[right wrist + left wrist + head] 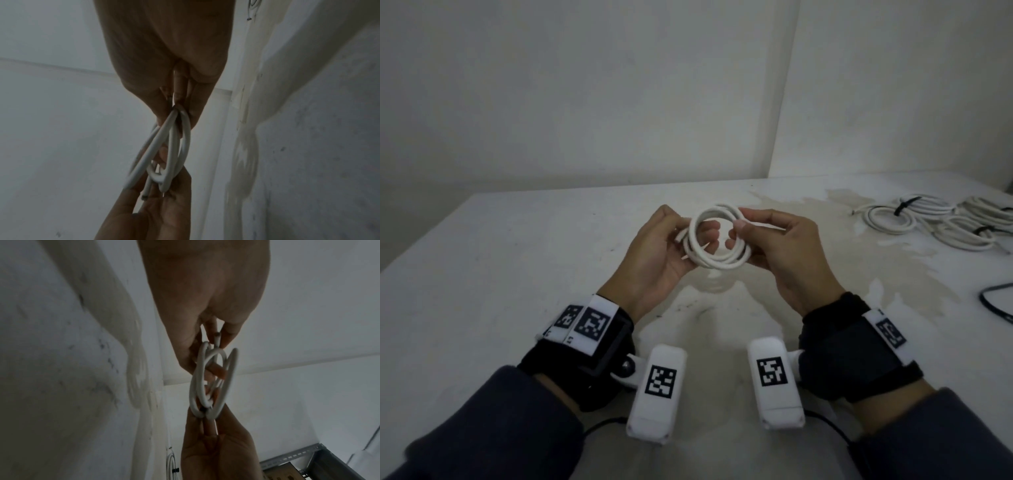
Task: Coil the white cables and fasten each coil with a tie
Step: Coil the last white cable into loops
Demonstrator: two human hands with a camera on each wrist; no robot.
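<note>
Fingers (pixel 707 236) of our left hand (pixel 657 250) curl round the left side of the white cable coil (pixel 717 240), and our right hand (pixel 784 246) pinches its right side, thumb on the near face. From the head view we hold the coil up above the bench (pixel 482 274) and facing us, so the loops stay stacked and we can see them all. With a grip on each side the turns cannot spring apart, which we judge to be the reason for using both hands before a tie goes on. Well to the right of the coil lie finished coils (pixel 935 219), each crossed by a dark tie (pixel 904 205); a dark cord (pixel 996 301) curves nearer us on that same side.

From the left wrist view, the coil (pixel 213 382) is edge-on, its loops fanned a little. Our left hand (pixel 205 296) grips its upper part with a cut cable end (pixel 217 337) sticking up between the fingers. A small dark bit shows where the right hand (pixel 220 447) holds the coil, possibly a tie, but we cannot tell.

From the right wrist view, our right hand (pixel 168 48) clamps the loops together at the top of the coil (pixel 164 154). The left hand (pixel 156 211) supports them below, where a cable end (pixel 144 195) pokes out.
</note>
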